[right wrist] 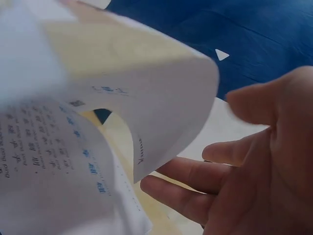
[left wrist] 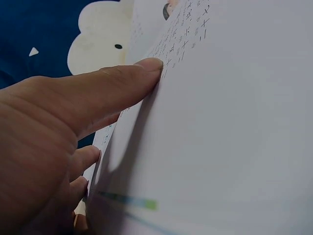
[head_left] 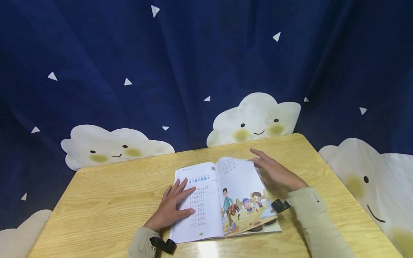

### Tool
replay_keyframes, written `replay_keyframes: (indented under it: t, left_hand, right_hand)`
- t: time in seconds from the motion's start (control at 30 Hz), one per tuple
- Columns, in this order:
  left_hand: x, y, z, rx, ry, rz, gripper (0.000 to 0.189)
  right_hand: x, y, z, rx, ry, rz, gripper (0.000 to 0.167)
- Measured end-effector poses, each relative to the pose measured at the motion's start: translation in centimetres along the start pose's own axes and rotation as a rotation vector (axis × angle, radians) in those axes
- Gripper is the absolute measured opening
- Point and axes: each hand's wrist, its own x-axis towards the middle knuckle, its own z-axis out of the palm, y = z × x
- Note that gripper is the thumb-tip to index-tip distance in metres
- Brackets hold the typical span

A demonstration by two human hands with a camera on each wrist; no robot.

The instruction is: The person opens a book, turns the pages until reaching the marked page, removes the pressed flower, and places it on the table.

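Note:
An illustrated book (head_left: 206, 222) lies spread on the wooden table, with text on its left page and a picture of a man with a rooster and two children on the right. My left hand (head_left: 174, 208) rests on the left page, fingers spread; the left wrist view shows its thumb (left wrist: 122, 83) pressing on the paper. At the upper right edge of the book is my right hand (head_left: 279, 173), its fingers extended. In the right wrist view a raised, curving page (right wrist: 171, 112) meets the fingertips of that hand, while the thumb stands apart from the paper.
The light wooden table (head_left: 113, 200) extends to both sides of the book. Behind it hangs a dark blue curtain (head_left: 193, 64) with white triangles and smiling clouds. Black straps (head_left: 162, 245) circle both sleeved wrists.

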Motion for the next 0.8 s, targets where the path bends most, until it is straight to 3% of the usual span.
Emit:
replay_keyframes:
  t: [0.23, 0.57, 0.8]
  left_hand:
    - [0.1, 0.1, -0.3, -0.001, 0.015, 0.030, 0.071]
    - [0.0, -0.1, 0.1, -0.012, 0.056, 0.082, 0.069]
    - [-0.1, -0.1, 0.1, 0.000, 0.020, 0.035, 0.070]
  right_hand:
    - [0.1, 0.1, -0.7, 0.044, -0.047, -0.116, 0.065]
    - [-0.7, -0.8, -0.5, -0.029, -0.028, -0.090, 0.078]
    - [-1.3, -2.2, 0.5, -0.136, -0.074, -0.082, 0.081]
